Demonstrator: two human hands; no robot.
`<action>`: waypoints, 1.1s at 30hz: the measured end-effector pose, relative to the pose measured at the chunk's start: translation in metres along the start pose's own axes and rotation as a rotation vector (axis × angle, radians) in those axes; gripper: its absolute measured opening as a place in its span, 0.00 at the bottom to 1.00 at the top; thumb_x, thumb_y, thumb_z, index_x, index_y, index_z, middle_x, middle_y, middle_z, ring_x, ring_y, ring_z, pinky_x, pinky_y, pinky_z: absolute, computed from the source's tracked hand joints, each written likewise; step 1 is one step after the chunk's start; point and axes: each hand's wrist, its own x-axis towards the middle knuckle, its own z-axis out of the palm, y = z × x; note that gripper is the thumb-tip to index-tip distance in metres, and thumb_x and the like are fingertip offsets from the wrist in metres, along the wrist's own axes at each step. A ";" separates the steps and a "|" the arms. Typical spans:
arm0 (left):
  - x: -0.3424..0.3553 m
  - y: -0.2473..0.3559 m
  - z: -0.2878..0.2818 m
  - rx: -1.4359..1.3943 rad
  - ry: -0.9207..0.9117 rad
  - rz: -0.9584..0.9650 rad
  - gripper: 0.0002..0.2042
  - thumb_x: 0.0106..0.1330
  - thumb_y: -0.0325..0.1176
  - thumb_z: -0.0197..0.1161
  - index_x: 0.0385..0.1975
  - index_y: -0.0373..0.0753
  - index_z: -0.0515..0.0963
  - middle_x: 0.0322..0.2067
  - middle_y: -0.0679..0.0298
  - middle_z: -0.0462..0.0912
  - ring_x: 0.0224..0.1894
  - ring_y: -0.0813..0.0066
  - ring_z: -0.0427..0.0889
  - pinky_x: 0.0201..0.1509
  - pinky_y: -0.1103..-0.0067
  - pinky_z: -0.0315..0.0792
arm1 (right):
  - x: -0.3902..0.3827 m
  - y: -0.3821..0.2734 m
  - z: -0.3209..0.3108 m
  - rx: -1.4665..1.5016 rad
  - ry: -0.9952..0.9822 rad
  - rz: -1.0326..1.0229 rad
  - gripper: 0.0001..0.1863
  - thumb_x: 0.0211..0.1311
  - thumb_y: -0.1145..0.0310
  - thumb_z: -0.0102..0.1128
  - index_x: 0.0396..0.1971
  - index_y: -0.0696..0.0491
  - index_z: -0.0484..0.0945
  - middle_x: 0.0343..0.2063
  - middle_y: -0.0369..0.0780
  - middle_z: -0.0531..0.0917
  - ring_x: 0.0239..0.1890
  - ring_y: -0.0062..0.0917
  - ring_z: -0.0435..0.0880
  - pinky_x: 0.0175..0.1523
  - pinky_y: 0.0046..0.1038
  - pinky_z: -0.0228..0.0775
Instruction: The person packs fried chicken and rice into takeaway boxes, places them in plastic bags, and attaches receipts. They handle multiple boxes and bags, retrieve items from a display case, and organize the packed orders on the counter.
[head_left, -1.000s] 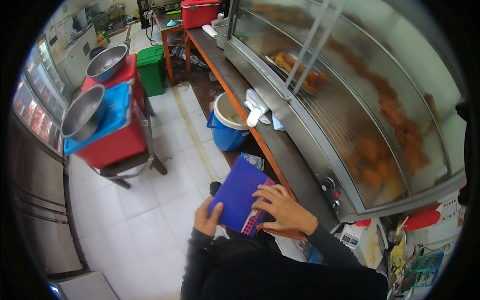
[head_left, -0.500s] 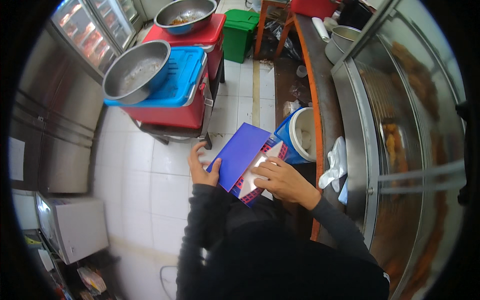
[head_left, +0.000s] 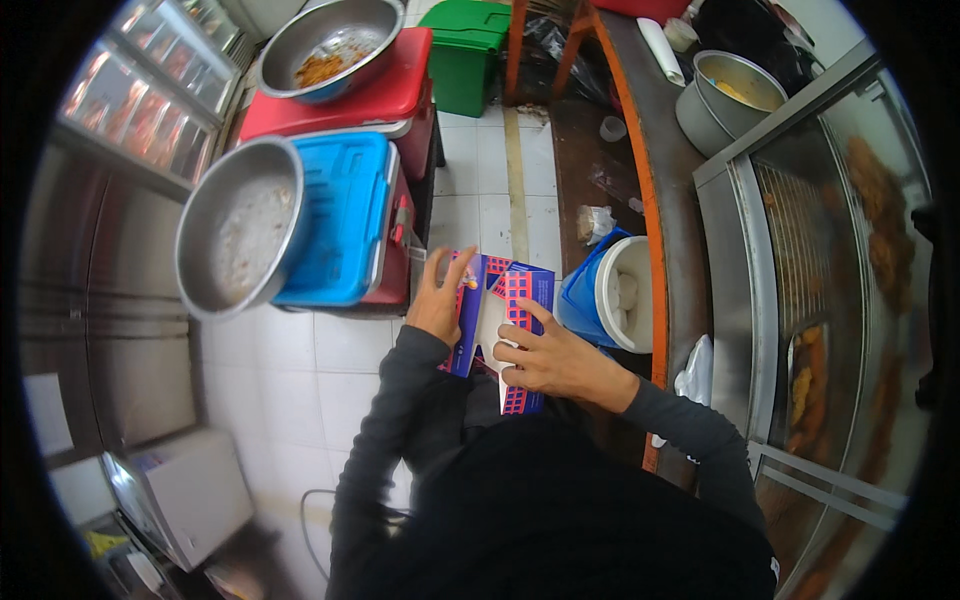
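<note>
A purple cardboard box (head_left: 465, 335) with a pink-and-red grid pattern and a white inside is held in front of my body, above my lap. It is partly folded, with its flaps standing up and a gap between its two long sides. My left hand (head_left: 438, 305) grips the left panel, its fingertips reaching over the far end. On the right panel, my right hand (head_left: 560, 355) holds the edge with bent fingers, some of them reaching toward the white inside. What lies under the box is hidden.
To the left, a steel bowl (head_left: 245, 225) rests on a blue-lidded cooler (head_left: 345, 220); another bowl (head_left: 330, 50) holds orange-brown bits. A white bucket (head_left: 625, 300) stands right of the box, beside a counter (head_left: 680, 230) and a glass food cabinet (head_left: 790, 270). A green bin (head_left: 465, 60) stands beyond.
The box has turned from a flat-looking purple face to upright panels parted in the middle. My left hand has shifted up along its side. The view has swung slightly.
</note>
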 end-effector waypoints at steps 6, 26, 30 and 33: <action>0.092 -0.021 0.008 0.029 -0.380 0.032 0.21 0.52 0.35 0.64 0.46 0.34 0.78 0.49 0.52 0.78 0.43 0.51 0.82 0.49 0.65 0.76 | 0.012 0.045 0.010 0.071 -0.025 0.181 0.05 0.54 0.65 0.61 0.32 0.41 0.83 0.40 0.29 0.75 0.56 0.21 0.72 0.71 0.49 0.50; 0.003 -0.121 0.113 0.251 -1.258 -1.303 0.28 0.55 0.48 0.65 0.52 0.40 0.66 0.40 0.47 0.83 0.46 0.49 0.83 0.48 0.61 0.77 | -0.331 0.186 0.441 0.130 0.838 2.442 0.07 0.53 0.80 0.57 0.32 0.56 0.81 0.30 0.40 0.83 0.35 0.31 0.82 0.46 0.31 0.73; -0.007 -0.116 0.157 -0.032 -1.099 -1.825 0.41 0.58 0.45 0.61 0.68 0.36 0.49 0.43 0.39 0.81 0.48 0.41 0.81 0.51 0.57 0.75 | -0.445 0.153 0.527 0.796 0.664 2.986 0.14 0.51 0.65 0.68 0.35 0.59 0.81 0.35 0.48 0.85 0.42 0.40 0.83 0.52 0.38 0.73; -0.024 -0.122 0.168 -0.106 -0.987 -1.755 0.38 0.58 0.44 0.60 0.66 0.36 0.51 0.42 0.40 0.81 0.47 0.41 0.81 0.50 0.56 0.75 | -0.462 0.147 0.565 0.057 -0.258 2.430 0.24 0.49 0.60 0.72 0.42 0.61 0.80 0.42 0.52 0.84 0.47 0.42 0.82 0.54 0.42 0.72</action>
